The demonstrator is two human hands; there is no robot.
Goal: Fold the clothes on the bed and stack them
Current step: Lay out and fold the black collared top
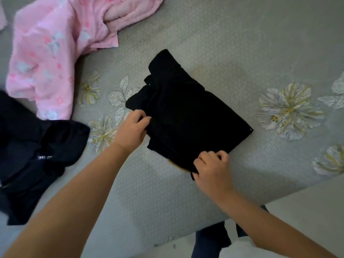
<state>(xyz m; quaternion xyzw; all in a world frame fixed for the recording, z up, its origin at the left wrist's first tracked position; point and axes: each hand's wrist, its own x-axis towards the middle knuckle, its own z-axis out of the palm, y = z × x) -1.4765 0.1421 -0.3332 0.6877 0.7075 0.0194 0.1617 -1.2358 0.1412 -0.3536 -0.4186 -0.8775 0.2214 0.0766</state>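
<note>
- The black garment (188, 116) is folded into a rough rectangle sitting pretty much mid-bed, long side running from about 11 o'clock down to 5 o'clock. Its left edge is kinda lumpy, with a few layers poking out.
- The left hand (133, 130) has its fingers curled round the folded cloth at the garment's 8 o'clock edge, thumb on top, so it's holding fabric there.
- The right hand (212, 168) pinches the near corner of the same piece at roughly 6 o'clock, fingers bunched tight on the cloth (a little flap of black hangs out just under the knuckles).
- The bed (232, 43) has a grey cover with pale flower prints; a big one sits at 3 o'clock from the garment.
- A pink floral garment (50, 53) lies crumpled up at 10 o'clock, well apart from the black one.
- A dark garment (37, 151) with small white lettering is heaped at 9 o'clock by the left forearm, unfolded.
- Past the bed's near edge at 6 o'clock you can see dark trouser legs (210, 239).
</note>
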